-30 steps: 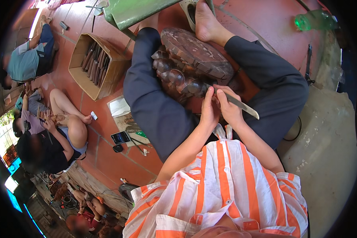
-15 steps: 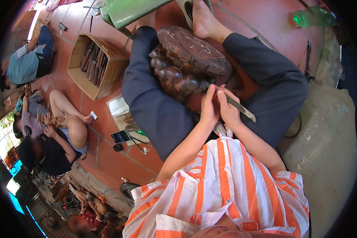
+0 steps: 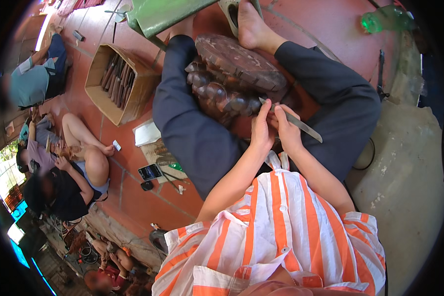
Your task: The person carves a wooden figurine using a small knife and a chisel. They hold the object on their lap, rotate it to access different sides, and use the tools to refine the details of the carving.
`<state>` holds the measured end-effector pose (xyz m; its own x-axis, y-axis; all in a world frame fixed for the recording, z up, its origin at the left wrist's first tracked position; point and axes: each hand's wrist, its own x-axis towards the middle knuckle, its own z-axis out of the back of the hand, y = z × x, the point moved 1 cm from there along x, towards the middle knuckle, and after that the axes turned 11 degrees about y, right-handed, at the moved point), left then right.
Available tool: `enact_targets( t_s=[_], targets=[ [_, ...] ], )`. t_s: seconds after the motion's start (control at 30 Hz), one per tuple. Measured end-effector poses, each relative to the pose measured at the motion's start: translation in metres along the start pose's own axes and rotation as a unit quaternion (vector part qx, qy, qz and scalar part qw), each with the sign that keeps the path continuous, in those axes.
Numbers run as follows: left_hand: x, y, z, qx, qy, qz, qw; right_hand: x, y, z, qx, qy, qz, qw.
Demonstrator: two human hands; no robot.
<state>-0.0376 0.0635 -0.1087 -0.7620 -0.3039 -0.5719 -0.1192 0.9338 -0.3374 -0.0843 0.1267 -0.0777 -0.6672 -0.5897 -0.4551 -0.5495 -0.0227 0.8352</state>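
Our right hand (image 3: 287,132) has its grip closed round a long metal carving tool (image 3: 295,121), whose tip meets the near edge of the dark carved wooden piece (image 3: 232,79). Our left hand (image 3: 261,129) pinches the blade just beside it. The carving lies across our lap, hemmed in by both dark-trousered legs (image 3: 192,133). Out left, on the open red floor (image 3: 133,197), a cardboard box of tools (image 3: 121,81) stands well apart.
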Motion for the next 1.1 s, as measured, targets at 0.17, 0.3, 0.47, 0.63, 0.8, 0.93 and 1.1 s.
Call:
enact_targets(
  t_s=[0.17, 0.3, 0.47, 0.63, 0.8, 0.93, 1.1],
  targets=[
    [-0.01, -0.009, -0.01, -0.089, 0.046, 0.01, 0.995, -0.004, 0.011, -0.009, -0.121, 0.036, 0.039, 0.991],
    [0.0, -0.002, 0.015, 0.001, 0.026, 0.026, 0.999, 0.002, 0.016, -0.005, -0.068, 0.035, -0.033, 0.997],
    [0.0, -0.002, -0.003, 0.016, -0.026, 0.02, 0.999, 0.002, 0.018, -0.007, 0.098, 0.005, -0.044, 0.994],
    [-0.005, -0.013, -0.013, -0.022, 0.013, 0.028, 0.999, 0.007, 0.031, -0.006, -0.11, 0.057, -0.017, 0.992],
    [0.001, -0.003, -0.014, 0.037, -0.075, 0.011, 0.996, 0.01, 0.01, 0.008, 0.142, 0.01, -0.096, 0.985],
    [-0.008, -0.013, -0.007, -0.035, 0.038, 0.045, 0.998, 0.003, 0.039, -0.009, -0.189, 0.106, -0.029, 0.976],
    [0.003, 0.001, -0.007, 0.118, -0.106, -0.012, 0.987, 0.007, 0.0, 0.004, 0.147, -0.047, -0.067, 0.986]
  ],
)
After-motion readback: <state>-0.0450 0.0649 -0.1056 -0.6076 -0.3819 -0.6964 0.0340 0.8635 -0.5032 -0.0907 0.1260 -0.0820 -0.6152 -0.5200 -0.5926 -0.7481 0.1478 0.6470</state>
